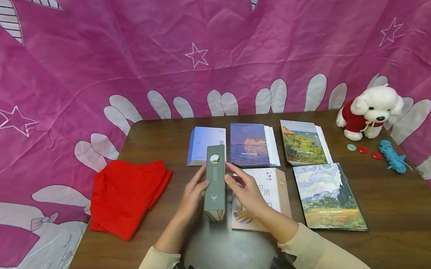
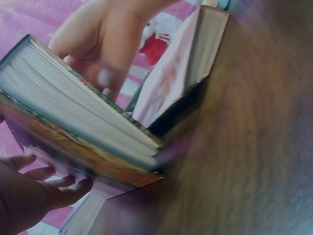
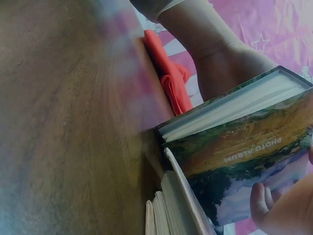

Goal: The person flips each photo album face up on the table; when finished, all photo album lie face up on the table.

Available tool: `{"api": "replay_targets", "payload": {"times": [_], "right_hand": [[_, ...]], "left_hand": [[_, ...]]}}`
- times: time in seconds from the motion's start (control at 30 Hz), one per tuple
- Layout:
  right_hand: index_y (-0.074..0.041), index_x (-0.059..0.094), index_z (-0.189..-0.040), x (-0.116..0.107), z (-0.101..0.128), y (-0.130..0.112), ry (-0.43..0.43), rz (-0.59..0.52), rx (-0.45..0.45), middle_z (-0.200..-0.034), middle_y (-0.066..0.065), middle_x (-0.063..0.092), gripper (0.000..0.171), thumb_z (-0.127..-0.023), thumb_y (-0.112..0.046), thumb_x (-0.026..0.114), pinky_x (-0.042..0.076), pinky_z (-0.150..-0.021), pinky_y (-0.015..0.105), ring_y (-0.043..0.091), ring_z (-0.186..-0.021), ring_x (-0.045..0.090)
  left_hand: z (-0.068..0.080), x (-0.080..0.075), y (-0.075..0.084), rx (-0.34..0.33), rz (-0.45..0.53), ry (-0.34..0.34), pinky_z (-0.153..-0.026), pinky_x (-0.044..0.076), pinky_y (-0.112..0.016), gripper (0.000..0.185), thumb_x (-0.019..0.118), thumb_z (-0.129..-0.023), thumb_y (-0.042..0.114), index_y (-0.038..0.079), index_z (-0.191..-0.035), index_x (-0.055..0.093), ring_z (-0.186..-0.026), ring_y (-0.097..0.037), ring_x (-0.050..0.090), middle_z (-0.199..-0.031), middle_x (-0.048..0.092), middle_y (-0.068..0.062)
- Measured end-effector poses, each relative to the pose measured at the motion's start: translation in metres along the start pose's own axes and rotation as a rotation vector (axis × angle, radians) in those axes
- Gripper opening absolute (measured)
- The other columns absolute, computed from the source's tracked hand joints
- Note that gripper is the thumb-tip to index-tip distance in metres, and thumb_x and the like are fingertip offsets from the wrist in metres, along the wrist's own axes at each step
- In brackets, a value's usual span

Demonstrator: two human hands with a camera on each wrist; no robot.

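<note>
You hold a thick, dark-green-spined photo album with painted landscape covers [image 1: 214,184] between your left hand [image 1: 192,195] and your right hand [image 1: 249,194], its spine turned up toward your head camera. Your grip is clamped on it from both sides — fingers against the covers. Whether its lower edge touches the brown wooden worktop [image 1: 401,209], you cannot tell. Just beside it, partly hidden by your right hand, lies a white-and-peach book [image 1: 273,178]. Farther back lie a pale-blue book [image 1: 203,145], a blue seascape album [image 1: 247,143] and a green garden-scene album [image 1: 303,143]; a cypress-field album [image 1: 327,197] lies nearer you. A folded red cloth [image 1: 124,197] is at your left. At the far right sits a white plush dog in red [image 1: 374,106], near small round discs [image 1: 363,150] and turquoise yarn [image 1: 392,156].
</note>
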State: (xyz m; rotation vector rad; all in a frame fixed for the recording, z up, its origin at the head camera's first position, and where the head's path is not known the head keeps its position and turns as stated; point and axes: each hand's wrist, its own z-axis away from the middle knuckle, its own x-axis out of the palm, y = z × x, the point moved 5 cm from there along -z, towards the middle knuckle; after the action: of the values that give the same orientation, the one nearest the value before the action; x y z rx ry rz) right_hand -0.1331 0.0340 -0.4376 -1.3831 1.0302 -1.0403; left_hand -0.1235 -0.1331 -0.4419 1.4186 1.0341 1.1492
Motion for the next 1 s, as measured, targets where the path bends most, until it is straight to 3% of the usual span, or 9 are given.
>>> {"api": "replay_targets", "payload": {"times": [0.23, 0.47, 0.63, 0.73, 0.83, 1.0], "right_hand": [[-0.007, 0.044, -0.152, 0.012, 0.000, 0.001, -0.131, 0.083, 0.022, -0.154, 0.014, 0.045, 0.052, -0.103, -0.015, 0.059, 0.049, -0.104, 0.045, 0.038, -0.133, 0.052], [-0.004, 0.030, -0.158, 0.017, 0.000, 0.011, -0.266, 0.194, 0.174, -0.157, 0.024, 0.038, 0.066, -0.104, -0.030, 0.057, 0.040, -0.111, 0.052, 0.040, -0.140, 0.044], [0.000, 0.022, -0.159, 0.018, 0.000, 0.016, -0.326, 0.247, 0.261, -0.161, 0.025, 0.029, 0.074, -0.104, -0.037, 0.056, 0.033, -0.115, 0.053, 0.040, -0.144, 0.037], [-0.001, 0.020, -0.160, 0.017, 0.000, 0.021, -0.333, 0.235, 0.289, -0.162, 0.025, 0.025, 0.076, -0.104, -0.037, 0.056, 0.030, -0.117, 0.053, 0.040, -0.147, 0.032], [-0.002, 0.019, -0.161, 0.017, 0.000, 0.024, -0.327, 0.210, 0.301, -0.163, 0.024, 0.023, 0.075, -0.105, -0.037, 0.054, 0.025, -0.119, 0.053, 0.039, -0.149, 0.027], [-0.004, 0.020, -0.161, 0.016, 0.001, 0.026, -0.271, 0.102, 0.325, -0.164, 0.023, 0.020, 0.073, -0.104, -0.034, 0.056, 0.019, -0.121, 0.052, 0.037, -0.152, 0.019]], "left_hand": [[0.004, -0.018, 0.019, 0.064, -0.127, 0.003, -0.092, 0.055, -0.026, 0.064, 0.052, -0.101, 0.007, 0.004, -0.159, 0.028, -0.138, -0.036, 0.045, -0.160, 0.034, -0.020], [0.009, -0.036, 0.027, 0.047, -0.253, 0.026, -0.079, 0.060, -0.031, 0.064, 0.060, -0.099, 0.007, 0.010, -0.158, 0.036, -0.114, -0.039, 0.059, -0.154, 0.041, -0.022], [0.010, -0.047, 0.027, 0.096, -0.287, 0.038, -0.093, 0.052, -0.020, 0.060, 0.061, -0.099, 0.005, 0.005, -0.155, 0.041, -0.134, -0.040, 0.047, -0.164, 0.029, -0.015], [0.012, -0.055, 0.026, 0.111, -0.295, 0.074, -0.099, 0.044, -0.013, 0.054, 0.057, -0.100, 0.004, 0.000, -0.152, 0.043, -0.141, -0.040, 0.040, -0.163, 0.031, -0.017], [0.013, -0.064, 0.018, 0.067, -0.328, 0.106, -0.106, 0.038, -0.015, 0.051, 0.053, -0.102, 0.004, -0.001, -0.152, 0.042, -0.146, -0.036, 0.034, -0.162, 0.033, -0.018], [0.015, -0.073, 0.001, -0.059, -0.332, 0.120, -0.121, 0.023, -0.044, 0.053, 0.048, -0.105, 0.008, 0.001, -0.156, 0.035, -0.151, -0.029, 0.022, -0.162, 0.031, -0.016]]}}
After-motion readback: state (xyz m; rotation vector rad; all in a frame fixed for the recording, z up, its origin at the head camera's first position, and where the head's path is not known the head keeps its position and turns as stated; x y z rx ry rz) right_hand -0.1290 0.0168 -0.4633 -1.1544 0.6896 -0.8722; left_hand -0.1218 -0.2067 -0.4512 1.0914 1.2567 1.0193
